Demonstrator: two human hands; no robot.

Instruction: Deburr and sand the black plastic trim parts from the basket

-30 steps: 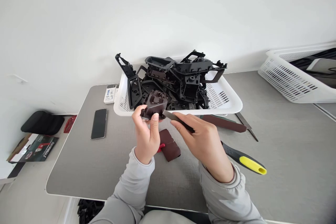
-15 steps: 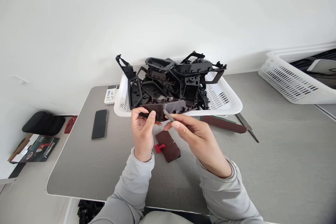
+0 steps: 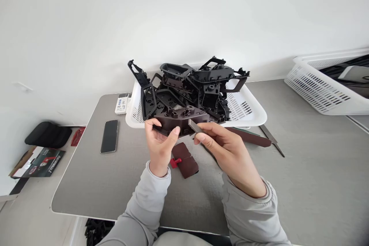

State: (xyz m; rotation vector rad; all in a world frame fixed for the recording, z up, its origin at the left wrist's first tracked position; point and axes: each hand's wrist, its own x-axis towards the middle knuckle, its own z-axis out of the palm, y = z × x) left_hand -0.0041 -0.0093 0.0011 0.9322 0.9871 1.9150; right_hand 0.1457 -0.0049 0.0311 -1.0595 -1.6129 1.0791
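Note:
My left hand (image 3: 162, 144) is closed on the left end of a dark brown-black moulded plastic part (image 3: 180, 121), thumb along its near side. The part is held over the front rim of a white basket (image 3: 256, 119). Between the thumb and fingers of my right hand (image 3: 227, 150) is a flat grey file (image 3: 195, 126). Its squared tip meets the near face of the part, right of my left thumb. The file's other end is hidden by my right hand. Below the hands, a dark red sandpaper sheet (image 3: 187, 165) lies beside a small red handled piece (image 3: 175, 162).
Black plastic parts (image 3: 210, 75) heap above the basket's rim. A long sandpaper strip (image 3: 253, 137) and a dark metal file (image 3: 271, 140) lie right of it. A phone (image 3: 109, 136) and a small white box (image 3: 121, 104) are at left. Another white basket (image 3: 319, 88) stands far right.
The plastic part has tilted, so more of its upper side with small pegs shows. My right hand and the file have moved slightly right along it.

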